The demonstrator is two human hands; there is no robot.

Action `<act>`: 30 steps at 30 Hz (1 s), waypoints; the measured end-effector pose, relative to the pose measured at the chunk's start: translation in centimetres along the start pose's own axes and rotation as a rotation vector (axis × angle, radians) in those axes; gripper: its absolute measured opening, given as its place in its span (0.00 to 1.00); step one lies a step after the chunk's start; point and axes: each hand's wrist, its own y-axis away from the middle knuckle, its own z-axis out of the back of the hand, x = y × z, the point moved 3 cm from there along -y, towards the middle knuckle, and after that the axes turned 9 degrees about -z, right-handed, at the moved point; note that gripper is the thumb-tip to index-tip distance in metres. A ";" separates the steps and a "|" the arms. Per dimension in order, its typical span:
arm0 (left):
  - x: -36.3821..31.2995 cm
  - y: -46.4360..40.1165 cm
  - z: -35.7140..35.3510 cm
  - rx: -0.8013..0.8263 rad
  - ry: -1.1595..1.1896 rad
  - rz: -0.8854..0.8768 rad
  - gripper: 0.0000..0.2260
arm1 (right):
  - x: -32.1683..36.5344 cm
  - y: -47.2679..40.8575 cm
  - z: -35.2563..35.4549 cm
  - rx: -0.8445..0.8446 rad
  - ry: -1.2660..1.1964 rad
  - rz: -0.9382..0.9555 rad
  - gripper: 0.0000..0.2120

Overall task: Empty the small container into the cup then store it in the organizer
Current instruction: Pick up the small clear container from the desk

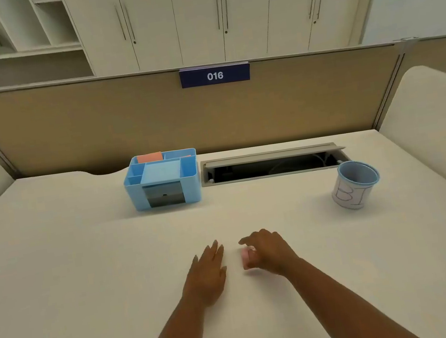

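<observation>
A small pink container (245,258) rests on the white desk near the middle front. My right hand (270,251) is curled over it, with fingers around its right side and top. My left hand (207,271) lies flat on the desk just left of the container, fingers apart and holding nothing. A blue cup (357,184) with a white paper label stands upright at the far right. The blue organizer (161,179), with several compartments and a grey drawer in its front, stands at the back centre-left. What the container holds is hidden.
An open cable tray slot (272,164) is set into the desk behind, between organizer and cup. A tan partition (123,119) with a "016" sign (215,75) closes the back. Padded side panels (438,115) rise at both sides of the desk.
</observation>
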 end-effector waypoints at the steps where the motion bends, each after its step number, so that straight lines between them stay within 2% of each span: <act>1: -0.2 0.1 -0.3 0.003 -0.033 -0.001 0.23 | 0.1 0.0 -0.2 0.026 0.006 -0.004 0.26; 5: -0.4 0.0 -1.2 -0.063 -0.052 0.012 0.23 | 0.2 -0.2 -0.9 -0.004 0.038 0.019 0.22; 9: -0.8 -0.6 -1.3 -0.162 0.073 -0.029 0.23 | 0.3 -0.5 -0.5 -0.134 0.031 0.063 0.15; 12: -2.2 -1.5 -0.2 -0.279 0.330 -0.118 0.25 | 0.3 -0.4 0.8 -0.236 -0.272 0.043 0.14; 14: -3.1 -2.2 1.2 -0.335 0.571 -0.128 0.28 | 0.1 -0.1 2.1 -0.253 -0.550 0.011 0.11; 16: -4.1 -2.9 2.6 -0.364 0.701 -0.157 0.27 | -0.2 -0.1 3.2 -0.272 -0.728 -0.013 0.09; 18: -4.8 -3.7 3.6 -0.380 0.772 -0.161 0.24 | -0.5 -0.2 4.1 -0.286 -0.832 -0.038 0.09; 21: -5.8 -4.6 4.6 -0.383 0.834 -0.164 0.14 | -0.9 -0.2 4.9 -0.296 -0.912 -0.060 0.08; 25: -6.7 -5.4 5.2 -0.321 0.829 -0.195 0.09 | -1.6 -0.3 5.8 -0.297 -0.819 -0.051 0.07; 27: -6.9 -5.5 5.2 -0.291 0.796 -0.244 0.08 | -2.0 -0.4 6.4 -0.303 -0.638 -0.023 0.08; 30: -7.5 -5.5 4.9 -0.254 0.797 -0.299 0.08 | -2.3 -0.5 7.0 -0.320 -0.333 0.007 0.14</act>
